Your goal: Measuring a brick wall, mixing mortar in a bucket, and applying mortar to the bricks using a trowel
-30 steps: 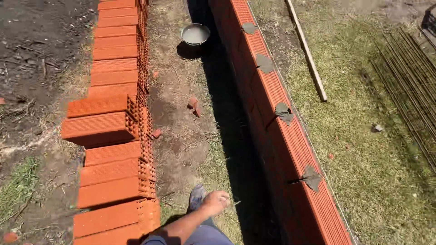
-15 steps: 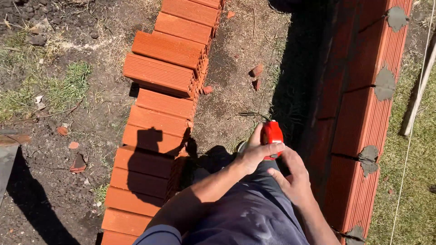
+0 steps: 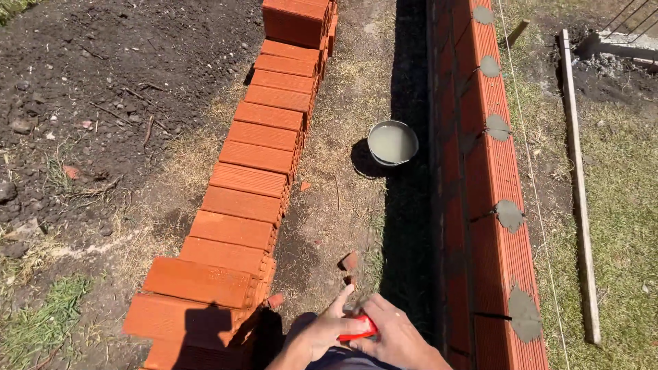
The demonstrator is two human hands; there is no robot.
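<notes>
Both hands meet at the bottom edge of the view, closed together on 1 small red object (image 3: 358,329). The left hand (image 3: 321,334) grips it from the left with the index finger extended upward; the right hand (image 3: 397,336) covers it from the right. Only a narrow red strip shows between the fingers, so its kind cannot be determined. The forearms and the dark clothing below are cut off by the frame.

Just above the hands, 2 small brick fragments (image 3: 349,263) lie on bare soil. To the left, a row of orange hollow bricks (image 3: 248,205) runs from the lower edge to the top of the view, with a second layer stacked at the near end and at the far end. A dark shadow falls across the nearest bricks.

Farther out, a round metal bucket (image 3: 393,143) stands on the ground between the brick row and the wall. It holds a pale grey liquid or slurry; which one cannot be determined.

To the right, a low brick wall (image 3: 504,253) runs the length of the view, with grey mortar patches (image 3: 509,214) at its top joints. Its near face lies in deep shadow, hiding detail. A taut string line (image 3: 531,185) runs along its right side. Beyond it, a long wooden board (image 3: 577,178) lies on grass.
</notes>
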